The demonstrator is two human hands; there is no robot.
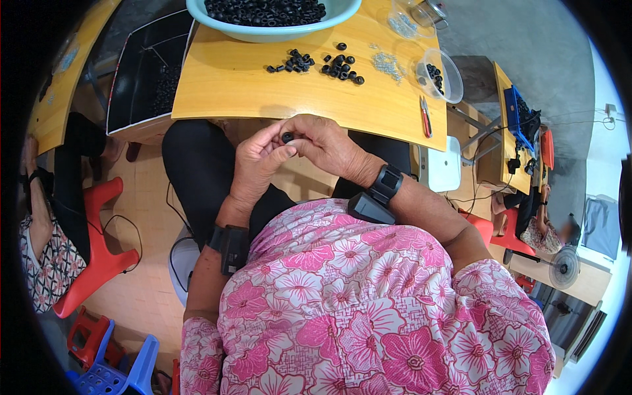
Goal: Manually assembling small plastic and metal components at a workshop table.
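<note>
A small round black part (288, 137) with a hole in its middle is pinched between my two hands, just off the table's near edge. My left hand (258, 155) grips it from the left with thumb and fingers. From the other side, my right hand (322, 143) closes its thumb and forefinger on the same part. Ahead on the yellow table (250, 92) lie two loose piles, a pile of small black pieces (299, 61) and a pile of rounder black parts (340, 68). To their right is a heap of small clear pieces (388, 66).
A light blue basin (263, 33) full of black parts stands at the back. Clear tubs (454, 79) and red-handled snips (426, 117) are at the right. A black-lined box (131, 85) stands left of the table. Other people sit at both sides, near red stools (99, 257).
</note>
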